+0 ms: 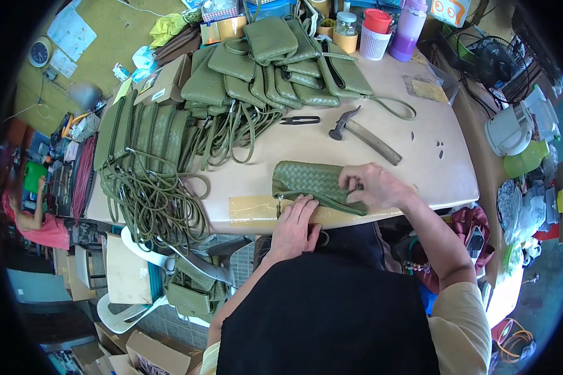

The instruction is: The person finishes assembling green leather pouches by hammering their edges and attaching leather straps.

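A green woven zip pouch (306,177) lies flat near the table's front edge, its zip side facing me. At its lower left, close to the metal zip pull, my left hand (292,226) grips the front edge with fingers held together. The fingers of my right hand (372,185) are curled around the pouch's right end; exactly what the fingertips pinch is partly hidden. Beyond the pouch lie a hammer (372,141) with a wooden handle and black-handled pliers (300,120).
Stacked green pouches (253,69) fill the table's back. More stand in a row (153,131) at left, their cord straps (162,200) tangled over the edge. Brown tape (250,209) covers the front edge. A purple bottle (409,31) stands behind. Another person (37,219) is far left.
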Demonstrator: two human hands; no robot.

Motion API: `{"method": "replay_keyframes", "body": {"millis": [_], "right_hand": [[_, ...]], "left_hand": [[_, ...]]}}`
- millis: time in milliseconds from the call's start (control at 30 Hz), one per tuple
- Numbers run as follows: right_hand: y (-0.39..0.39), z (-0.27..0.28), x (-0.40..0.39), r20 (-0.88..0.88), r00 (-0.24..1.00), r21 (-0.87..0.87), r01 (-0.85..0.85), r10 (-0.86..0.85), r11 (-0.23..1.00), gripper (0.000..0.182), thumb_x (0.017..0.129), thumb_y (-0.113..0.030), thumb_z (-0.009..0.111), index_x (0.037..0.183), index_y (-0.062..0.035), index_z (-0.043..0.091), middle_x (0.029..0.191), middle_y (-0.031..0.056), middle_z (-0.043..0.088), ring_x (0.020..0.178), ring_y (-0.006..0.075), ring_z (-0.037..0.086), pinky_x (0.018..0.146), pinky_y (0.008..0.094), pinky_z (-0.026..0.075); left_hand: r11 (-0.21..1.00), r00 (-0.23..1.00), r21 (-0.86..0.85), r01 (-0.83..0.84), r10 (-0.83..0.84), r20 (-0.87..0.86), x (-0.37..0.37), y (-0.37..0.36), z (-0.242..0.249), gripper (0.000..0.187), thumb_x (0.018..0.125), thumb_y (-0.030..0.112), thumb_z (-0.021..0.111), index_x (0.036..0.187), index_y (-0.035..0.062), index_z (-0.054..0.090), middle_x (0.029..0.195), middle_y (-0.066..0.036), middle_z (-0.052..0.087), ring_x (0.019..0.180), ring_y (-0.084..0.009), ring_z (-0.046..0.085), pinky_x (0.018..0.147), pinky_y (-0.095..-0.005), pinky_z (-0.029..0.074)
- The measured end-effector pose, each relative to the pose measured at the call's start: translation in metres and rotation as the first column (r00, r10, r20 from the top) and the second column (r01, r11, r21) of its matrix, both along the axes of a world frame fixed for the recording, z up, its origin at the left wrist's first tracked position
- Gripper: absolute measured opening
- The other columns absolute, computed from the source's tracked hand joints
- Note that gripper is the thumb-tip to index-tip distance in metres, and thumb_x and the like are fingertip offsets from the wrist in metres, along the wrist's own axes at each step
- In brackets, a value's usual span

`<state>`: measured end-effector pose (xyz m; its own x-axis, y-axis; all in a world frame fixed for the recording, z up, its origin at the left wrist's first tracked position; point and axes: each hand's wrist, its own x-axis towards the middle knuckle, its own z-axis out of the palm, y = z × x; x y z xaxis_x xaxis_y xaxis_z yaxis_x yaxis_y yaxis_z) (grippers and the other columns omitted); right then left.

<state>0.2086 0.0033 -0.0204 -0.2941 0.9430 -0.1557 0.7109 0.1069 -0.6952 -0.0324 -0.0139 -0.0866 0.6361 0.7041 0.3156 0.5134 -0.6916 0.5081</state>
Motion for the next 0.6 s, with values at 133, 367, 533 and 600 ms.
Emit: {"method": "replay_keyframes", "body": {"millis": [133,367,533,600], "right_hand": [[0.011,-0.015,-0.03,-0.315,0.949,0.162,0.058,-0.004,0.985,0.022,0.07,-0.01,0.075,0.092,-0.0064,0.07,0.076,0.008,0.06,0.074,0.0243,0.062,0.072,0.0331,0.051],[-0.008,-0.012,-0.002,0.039,0.989,0.22,-0.148,0.143,0.964,0.013,0.073,-0.005,0.072,0.083,-0.0012,0.065,0.082,0.0115,0.062,0.078,0.0293,0.063,0.071,0.0377,0.05],[-0.017,0.021,0.023,-0.107,0.973,0.093,0.214,-0.204,0.972,0.021,0.073,-0.012,0.074,0.089,-0.0019,0.064,0.088,0.0139,0.06,0.083,0.0298,0.062,0.076,0.038,0.049],[-0.018,0.015,0.002,-0.232,0.959,0.106,0.188,-0.16,0.976,0.021,0.074,-0.011,0.074,0.088,-0.0008,0.063,0.088,0.014,0.059,0.082,0.0304,0.062,0.075,0.0382,0.049]], "left_hand": [[1.0,1.0,-0.002,-0.026,0.026,0.004,0.001,-0.003,-0.002,0.05,0.075,0.011,0.067,0.121,0.0,0.048,0.126,-0.02,0.051,0.119,-0.0364,0.049,0.1,-0.0415,0.041],[1.0,1.0,0.012,-0.007,0.008,-0.022,-0.002,-0.005,0.002,0.057,0.077,0.012,0.066,0.13,0.0071,0.047,0.124,-0.02,0.05,0.117,-0.0368,0.048,0.098,-0.0421,0.041],[0.992,0.974,0.118,-0.041,0.066,-0.217,0.009,-0.004,0.009,0.069,0.072,0.02,0.064,0.139,0.0181,0.047,0.127,-0.015,0.046,0.109,-0.0334,0.048,0.093,-0.0455,0.041],[0.993,0.974,0.114,-0.043,0.068,-0.218,0.011,-0.001,0.012,0.069,0.071,0.02,0.066,0.137,0.0177,0.049,0.126,-0.015,0.046,0.106,-0.0333,0.048,0.091,-0.0456,0.041]]}}
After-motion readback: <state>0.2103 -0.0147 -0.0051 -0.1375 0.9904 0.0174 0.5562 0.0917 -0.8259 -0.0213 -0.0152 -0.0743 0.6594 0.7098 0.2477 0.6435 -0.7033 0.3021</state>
